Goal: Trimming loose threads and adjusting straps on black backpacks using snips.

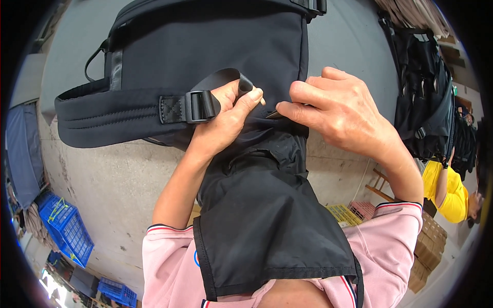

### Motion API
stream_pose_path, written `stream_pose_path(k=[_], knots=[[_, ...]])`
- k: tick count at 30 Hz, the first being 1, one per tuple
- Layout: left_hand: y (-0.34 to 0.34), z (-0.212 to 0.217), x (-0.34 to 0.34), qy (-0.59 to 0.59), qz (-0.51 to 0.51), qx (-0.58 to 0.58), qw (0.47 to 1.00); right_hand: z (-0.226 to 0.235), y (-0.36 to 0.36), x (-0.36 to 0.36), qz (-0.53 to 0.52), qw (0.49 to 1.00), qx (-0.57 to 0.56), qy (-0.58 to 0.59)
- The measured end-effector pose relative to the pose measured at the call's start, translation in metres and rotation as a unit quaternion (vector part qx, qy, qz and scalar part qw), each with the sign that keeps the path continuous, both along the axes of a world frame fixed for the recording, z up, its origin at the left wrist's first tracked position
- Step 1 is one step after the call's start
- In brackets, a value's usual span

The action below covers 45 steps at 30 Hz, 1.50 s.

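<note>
A: Backpack of black woven nylon [205, 36], that is what both hands are on. It lies across the far middle of the view, with its padded black shoulder strap [108, 115] running out to the left and a black plastic slide buckle [200, 106] on the webbing.

B: And the hands?

A: The left hand [226, 120] is closed round the webbing just right of the buckle, thumb tip pressed down on the fabric. The right hand [341, 110] has its forefinger and thumb pinched together on a small thin dark thing [273, 114] at the seam, the other fingers curled over it.

B: What could go wrong?

A: My guess: the two thumbs sit nearly touching, so if that thin thing is sharp, a slip of the right hand would drive it into the left thumb or nick the nylon. The strap hangs out loose to the left, too; its weight could drag the bag sideways and pull the seam out of the pinch.

B: What can't you make out?

A: What the pinched thing is (a blade, a thread end, a zip tab, I cannot tell). The seam itself is hidden under the fingers. A black fabric apron or flap [267, 231] covers the near middle over the pink shirt [169, 262], so whatever supports the bag from below is out of sight. The bag's far edge is cut off by the frame. At the far right, more black bags [426, 102] hang blurred, with a person's yellow sleeve [447, 190] near them.
</note>
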<state>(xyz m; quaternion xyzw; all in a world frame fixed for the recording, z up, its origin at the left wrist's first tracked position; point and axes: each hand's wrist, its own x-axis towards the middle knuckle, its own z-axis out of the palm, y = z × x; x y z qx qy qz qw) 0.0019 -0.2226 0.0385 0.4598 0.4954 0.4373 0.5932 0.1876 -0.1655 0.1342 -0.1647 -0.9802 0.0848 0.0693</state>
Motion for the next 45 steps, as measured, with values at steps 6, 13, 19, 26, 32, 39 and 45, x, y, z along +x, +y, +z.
stream_pose_path(k=[6,13,19,26,32,39,45], knots=[[0.001,0.003,-0.002,-0.04,0.018,-0.002,0.999,-0.014,-0.017,0.011,-0.235,0.935,-0.225,0.141],[-0.003,0.016,-0.007,0.033,0.015,0.008,0.999,-0.013,-0.018,0.002,-0.203,0.943,-0.24,0.11],[-0.063,0.016,-0.037,0.108,-0.079,0.059,0.989,-0.036,-0.032,0.014,-0.275,0.859,-0.338,0.268],[-0.107,0.038,-0.035,0.375,-0.136,0.13,0.908,-0.07,-0.043,0.034,-0.304,0.876,-0.214,0.309],[-0.055,0.123,-0.038,0.469,-0.379,0.069,0.795,-0.079,-0.043,0.038,-0.308,0.914,-0.022,0.264],[0.03,0.126,-0.007,0.576,-0.284,0.18,0.745,-0.074,0.001,0.039,-0.336,0.892,0.013,0.302],[0.109,0.05,-0.022,0.664,-0.139,0.335,0.654,-0.076,0.061,0.022,-0.406,0.836,-0.07,0.363]])
